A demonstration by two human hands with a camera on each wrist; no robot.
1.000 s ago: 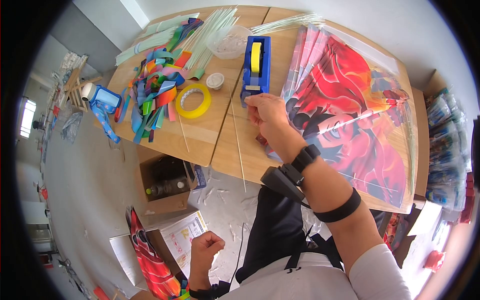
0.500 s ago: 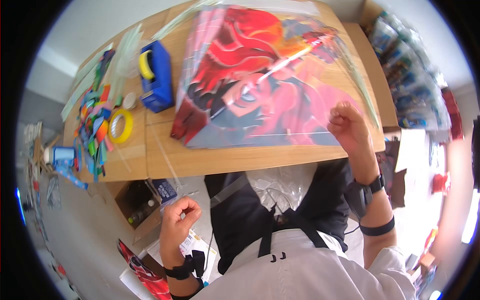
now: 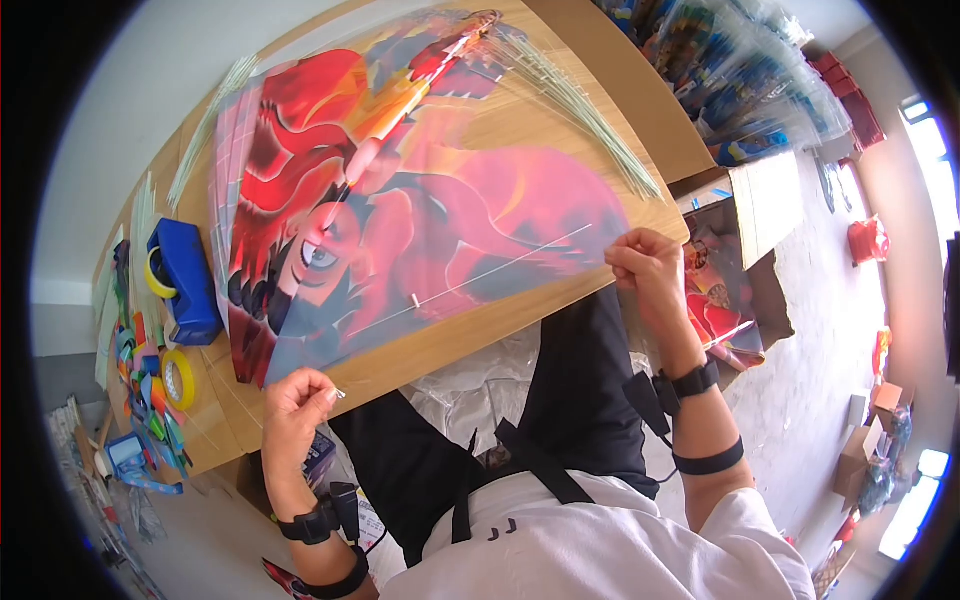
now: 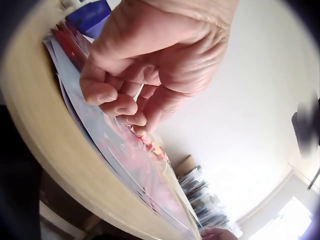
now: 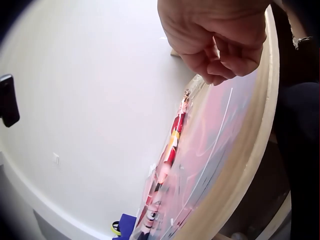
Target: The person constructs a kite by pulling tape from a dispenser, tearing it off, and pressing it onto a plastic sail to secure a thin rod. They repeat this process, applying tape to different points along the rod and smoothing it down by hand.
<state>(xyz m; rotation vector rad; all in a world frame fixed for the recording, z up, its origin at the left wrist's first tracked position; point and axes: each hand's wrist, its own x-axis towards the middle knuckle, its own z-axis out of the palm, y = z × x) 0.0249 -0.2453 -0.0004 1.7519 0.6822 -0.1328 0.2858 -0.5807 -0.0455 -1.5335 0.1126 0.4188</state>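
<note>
while the printed kite sheet (image 3: 420, 220) is lying flat on the wooden table (image 3: 600, 90), on top of a stack of like sheets, a thin white rod (image 3: 480, 275) is running across its near part from one hand to the other. the left hand (image 3: 295, 400) is sitting at the near left corner of the sheet with its fingers curled, pinching the left tip of the rod between thumb and forefinger. the right hand (image 3: 645, 265) is sitting at the near right edge, fingers curled tight at the rod's other end; whether it is actually gripping the rod i cannot tell. a blue tape dispenser (image 3: 185, 280) is standing just left of the stack, with a yellow tape roll (image 3: 178, 378) and coloured strips (image 3: 140, 360) lying nearer the table's left end. a fan of pale thin rods (image 3: 580, 90) is lying on the table beyond the right hand.
</note>
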